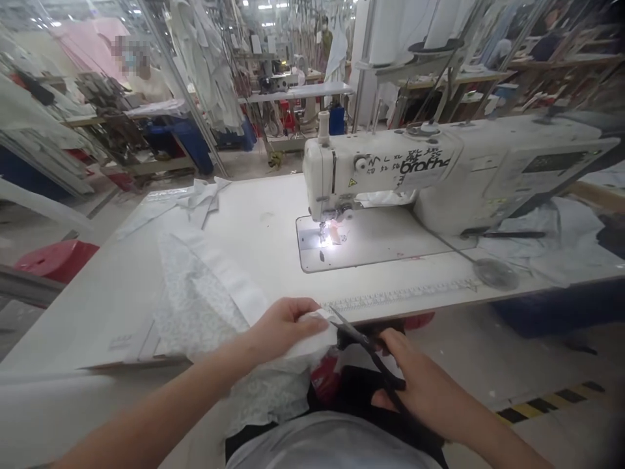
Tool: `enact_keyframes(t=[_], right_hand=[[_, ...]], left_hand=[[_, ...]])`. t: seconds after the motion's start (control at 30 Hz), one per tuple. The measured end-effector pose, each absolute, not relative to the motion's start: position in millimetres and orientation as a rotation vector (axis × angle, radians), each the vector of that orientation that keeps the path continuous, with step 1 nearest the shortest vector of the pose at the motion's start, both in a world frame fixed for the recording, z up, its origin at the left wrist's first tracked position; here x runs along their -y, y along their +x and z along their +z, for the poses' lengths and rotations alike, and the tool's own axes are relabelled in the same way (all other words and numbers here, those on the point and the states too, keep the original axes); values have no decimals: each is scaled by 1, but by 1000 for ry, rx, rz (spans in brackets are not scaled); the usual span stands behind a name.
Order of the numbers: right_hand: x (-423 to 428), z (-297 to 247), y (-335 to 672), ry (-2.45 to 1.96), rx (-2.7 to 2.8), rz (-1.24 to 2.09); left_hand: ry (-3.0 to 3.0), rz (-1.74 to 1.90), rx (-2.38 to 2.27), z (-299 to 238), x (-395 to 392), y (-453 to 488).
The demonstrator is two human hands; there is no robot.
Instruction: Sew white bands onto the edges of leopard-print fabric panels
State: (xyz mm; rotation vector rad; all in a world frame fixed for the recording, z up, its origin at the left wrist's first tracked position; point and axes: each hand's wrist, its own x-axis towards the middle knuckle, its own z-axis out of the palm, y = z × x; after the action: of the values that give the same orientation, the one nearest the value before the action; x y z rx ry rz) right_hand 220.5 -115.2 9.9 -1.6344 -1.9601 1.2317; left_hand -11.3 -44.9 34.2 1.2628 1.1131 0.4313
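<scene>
Pale patterned fabric (205, 306) with a plain white band along its edge drapes over the table's front and down to my lap. My left hand (288, 326) pinches a white end of this fabric between thumb and fingers, just past the table edge. Dark scissors (374, 355) are in my right hand (415, 378), fingers wrapped through the handles. Their blades are parted and point up and left, close to the fabric end beside my left fingertips. Whether the blades touch the cloth, I cannot tell.
A white sewing machine (381, 176) with its lamp lit stands on the white table (263, 215). A measuring scale (400, 296) runs along the front edge. More cloth lies at the table's far left corner and right end. Another person (146, 81) sits at the back left.
</scene>
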Motion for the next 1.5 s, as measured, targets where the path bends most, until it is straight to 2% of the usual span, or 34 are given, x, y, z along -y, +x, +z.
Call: enact_keyframes(t=[0.4,0.63,0.8,1.13,1.5], right_hand=[[120,-5,203,-1615,2013,936],[130,-15,202,-1681,2028,988],[129,-23,202,-1698,2064,888],[142,-35,200,-1704,2049,996],[145,-39,183,-1776,2081,806]], left_hand=[[1256,452,-1080,37,52,-11],[1207,283,-1216,38,54,-9],[1211,210,-1185,31,55,-8],[975,528,-1342,24,64,-34],[929,705,-1317,6,75,-27]])
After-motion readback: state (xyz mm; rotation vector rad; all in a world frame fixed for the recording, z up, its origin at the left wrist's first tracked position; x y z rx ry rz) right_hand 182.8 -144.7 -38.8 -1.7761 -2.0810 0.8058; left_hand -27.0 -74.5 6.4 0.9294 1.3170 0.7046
